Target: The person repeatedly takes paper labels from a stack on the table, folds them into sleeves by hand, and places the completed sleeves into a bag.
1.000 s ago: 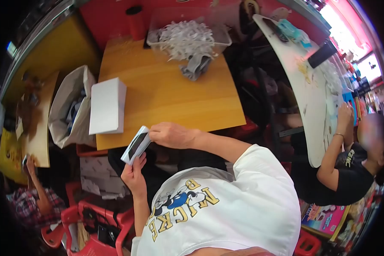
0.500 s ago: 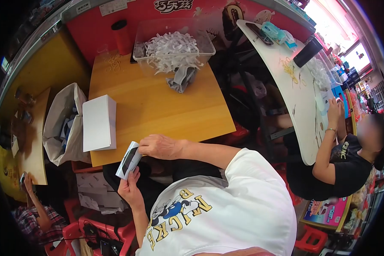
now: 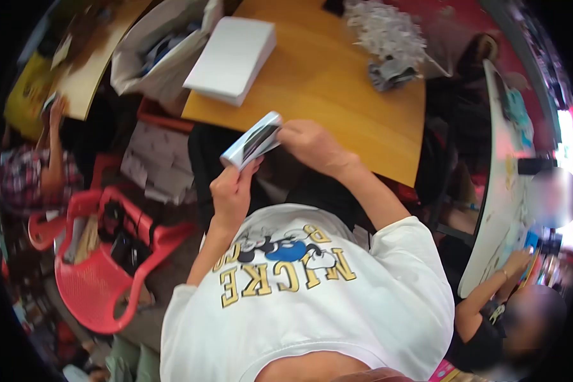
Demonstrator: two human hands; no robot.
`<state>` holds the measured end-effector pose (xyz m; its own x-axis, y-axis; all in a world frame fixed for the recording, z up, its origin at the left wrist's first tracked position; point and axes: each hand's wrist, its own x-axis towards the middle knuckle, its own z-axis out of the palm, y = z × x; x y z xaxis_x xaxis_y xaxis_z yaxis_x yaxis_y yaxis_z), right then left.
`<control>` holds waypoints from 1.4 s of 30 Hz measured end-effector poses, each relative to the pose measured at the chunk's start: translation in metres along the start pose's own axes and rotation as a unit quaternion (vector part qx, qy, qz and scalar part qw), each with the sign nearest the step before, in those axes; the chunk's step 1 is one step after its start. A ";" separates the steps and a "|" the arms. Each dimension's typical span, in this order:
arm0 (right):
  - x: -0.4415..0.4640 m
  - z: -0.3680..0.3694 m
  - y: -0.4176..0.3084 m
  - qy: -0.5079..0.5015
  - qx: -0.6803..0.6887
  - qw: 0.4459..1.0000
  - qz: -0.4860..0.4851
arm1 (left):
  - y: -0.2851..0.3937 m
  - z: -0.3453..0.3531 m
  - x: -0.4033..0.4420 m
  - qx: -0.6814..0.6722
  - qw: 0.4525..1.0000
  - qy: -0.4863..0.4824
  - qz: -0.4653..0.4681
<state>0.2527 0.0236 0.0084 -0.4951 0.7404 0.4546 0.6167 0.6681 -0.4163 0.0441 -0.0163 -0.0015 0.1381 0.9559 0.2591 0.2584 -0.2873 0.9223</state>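
Observation:
My left hand [image 3: 230,194] grips the lower end of a flat, pale blue-white folded piece with a dark strip along its face [image 3: 253,141]; whether it is paper or wrapped cloth I cannot tell. At its right edge the fingers of my right hand [image 3: 312,146] are closed in a pinch on the same piece. Both hands are over my lap, just short of the near edge of the wooden table [image 3: 321,60]. On that table lies a thick stack of white sheets [image 3: 231,56], beyond the piece.
A cream cloth bag [image 3: 130,67] with dark and white items stands left of the table. White paper strips [image 3: 388,32] and a crumpled grey cloth [image 3: 391,74] are at the far right. A red chair [image 3: 95,290] is at left. People sit at tables on both sides.
The view has tilted down and turned, so the table sits higher and the chair shows more. Both hands still hold the folded piece.

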 end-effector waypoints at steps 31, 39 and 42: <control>-0.004 -0.028 0.015 -0.185 0.298 0.878 0.325 | -0.004 -0.014 0.003 0.181 0.962 -0.036 0.200; -0.018 -0.003 0.020 -0.194 0.352 0.858 0.322 | -0.012 -0.022 -0.002 0.180 0.950 -0.079 0.242; -0.017 -0.006 0.019 -0.202 0.347 0.855 0.327 | -0.018 -0.024 -0.003 0.185 0.949 -0.082 0.241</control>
<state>0.2769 0.0231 -0.0027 -0.4407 0.8439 -0.3059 0.4001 -0.1204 -0.9085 0.0162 -0.0127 -0.0123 0.4655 0.6942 0.5490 0.4412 -0.7197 0.5361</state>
